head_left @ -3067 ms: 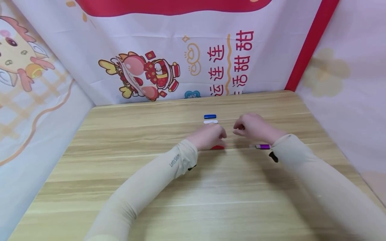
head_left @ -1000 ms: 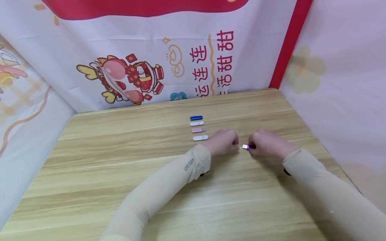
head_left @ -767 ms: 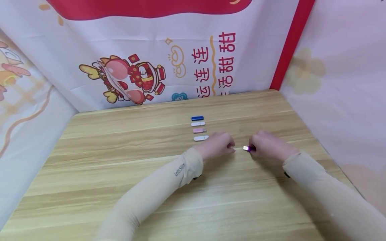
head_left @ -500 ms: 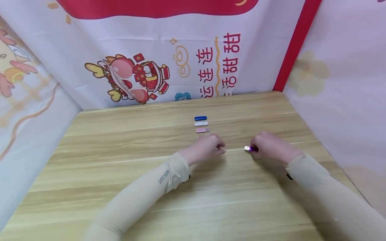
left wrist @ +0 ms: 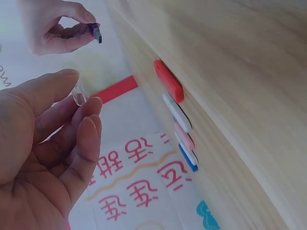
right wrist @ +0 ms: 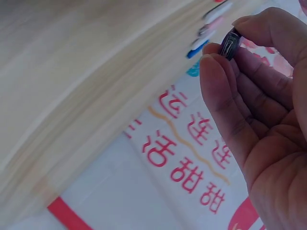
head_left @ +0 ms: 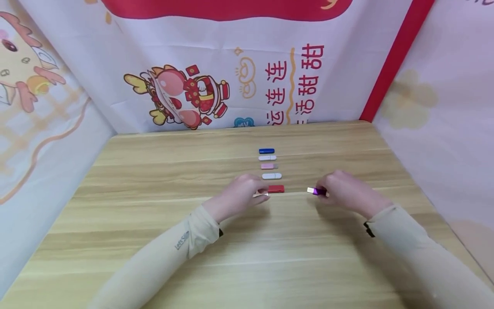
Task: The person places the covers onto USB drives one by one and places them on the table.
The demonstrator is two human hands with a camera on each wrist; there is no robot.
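Note:
My right hand [head_left: 350,194] pinches a purple USB flash drive [head_left: 318,191] above the table, its bare metal plug pointing left. In the right wrist view only the dark end of that drive [right wrist: 230,44] shows between thumb and fingers. A small clear cap [left wrist: 79,94] is pinched between the thumb and fingertips of my left hand [head_left: 240,194], apart from the drive. Just beyond the left fingertips a red flash drive [head_left: 276,189] lies on the table. Behind it, in a column, lie a white drive [head_left: 272,176], a pink one [head_left: 267,166], another white one [head_left: 267,158] and a blue one [head_left: 266,150].
The wood-grain table [head_left: 231,266] runs back to a printed cloth [head_left: 339,77] with red characters and a cartoon figure. More cloth hangs along the left and right sides. A black band [head_left: 369,229] shows at the right wrist.
The purple drive lay on the table, and my right hand has picked it up. My hands came close together, then the left moved away leftward with the clear cap, uncovering the red drive.

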